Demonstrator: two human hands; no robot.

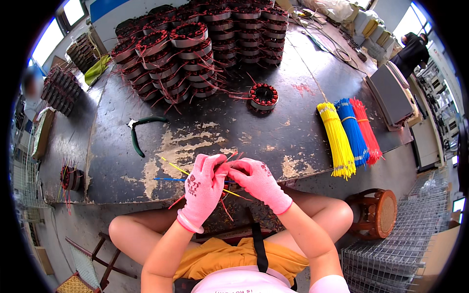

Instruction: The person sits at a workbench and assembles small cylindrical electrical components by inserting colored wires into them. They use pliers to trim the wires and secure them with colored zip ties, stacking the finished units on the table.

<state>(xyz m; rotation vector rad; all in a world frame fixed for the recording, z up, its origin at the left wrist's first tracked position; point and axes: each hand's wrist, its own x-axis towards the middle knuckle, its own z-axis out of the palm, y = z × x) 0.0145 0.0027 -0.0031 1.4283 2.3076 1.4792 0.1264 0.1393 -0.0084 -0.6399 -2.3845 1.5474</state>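
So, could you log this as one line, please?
left hand: at wires | right hand: beside left | grip: partly hidden | pliers: on table

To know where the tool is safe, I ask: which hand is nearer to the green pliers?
Left. The left hand is below and right of the green pliers in the picture; the right hand is farther right.

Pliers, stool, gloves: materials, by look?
Pliers: bright head, apparently bare metal; smooth dark-green grips, plastic or rubber.
Stool: likely varnished wood, from the reddish-brown sheen; tan seat looks woven.
Gloves: matte pink, probably knit fabric, given soft creases and snug cuffs; any coating can't be told.
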